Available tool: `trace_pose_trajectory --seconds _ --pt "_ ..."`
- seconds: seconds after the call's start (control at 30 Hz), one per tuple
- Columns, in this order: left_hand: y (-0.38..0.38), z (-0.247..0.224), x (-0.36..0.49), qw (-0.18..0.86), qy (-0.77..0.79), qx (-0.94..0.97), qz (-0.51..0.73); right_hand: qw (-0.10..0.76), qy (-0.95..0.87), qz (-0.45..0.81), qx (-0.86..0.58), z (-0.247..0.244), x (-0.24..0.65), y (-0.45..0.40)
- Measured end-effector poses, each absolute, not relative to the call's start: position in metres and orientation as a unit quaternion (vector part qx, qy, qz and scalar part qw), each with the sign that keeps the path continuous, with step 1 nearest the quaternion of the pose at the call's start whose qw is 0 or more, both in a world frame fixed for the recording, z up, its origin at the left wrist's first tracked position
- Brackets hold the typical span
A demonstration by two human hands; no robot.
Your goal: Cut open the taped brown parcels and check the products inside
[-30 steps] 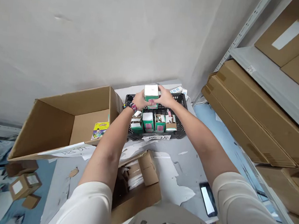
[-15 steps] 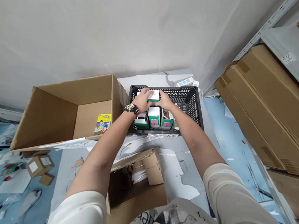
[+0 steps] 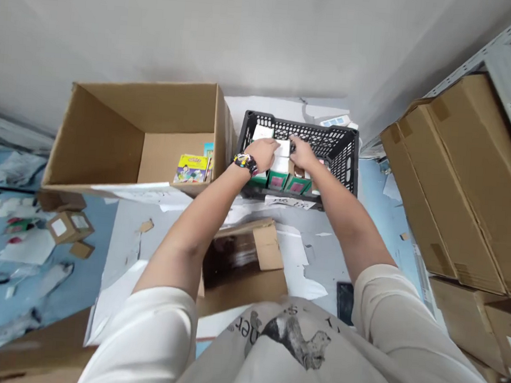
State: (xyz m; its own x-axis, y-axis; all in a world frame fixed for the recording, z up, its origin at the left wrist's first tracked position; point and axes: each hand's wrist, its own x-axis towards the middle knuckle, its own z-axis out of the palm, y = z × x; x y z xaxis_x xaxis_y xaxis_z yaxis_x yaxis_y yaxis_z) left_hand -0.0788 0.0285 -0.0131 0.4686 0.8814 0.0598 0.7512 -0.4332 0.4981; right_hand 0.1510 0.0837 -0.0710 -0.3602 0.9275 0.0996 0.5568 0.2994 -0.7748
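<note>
A black plastic crate (image 3: 335,156) stands against the wall with several white and green small boxes in its left half. My left hand (image 3: 262,153), with a dark watch and band on its wrist, has its fingers on the left side of a white box (image 3: 282,149) in the back part of the group. On that box's right side are the fingers of my right hand (image 3: 302,154). The box is held between the two hands. Nearer the front, a white and green box (image 3: 279,172) stands beside another with an open top.
Left of the crate is a large open carton (image 3: 123,128) with colourful booklets (image 3: 192,169) inside. A smaller open carton (image 3: 243,261) sits in front of me. A dark phone-like object (image 3: 344,303) lies right. Cartons (image 3: 454,189) fill the right-hand shelf.
The view has shifted, so the crate and large carton appear higher. The held white box sits lower among the others. More of the booklets and the dark phone-like object now show.
</note>
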Motion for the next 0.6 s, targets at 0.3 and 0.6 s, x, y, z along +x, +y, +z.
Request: trace_pose_trajectory --seconds 0.3,0.6 --pt "-0.235 0.054 -0.243 0.227 0.618 0.623 0.424 0.401 -0.669 0.338 -0.527 -0.058 0.234 -0.178" --pt "-0.417 -0.098 -0.241 0.351 0.794 0.204 0.453 0.341 -0.323 0.629 -0.619 -0.143 0.165 -0.331"
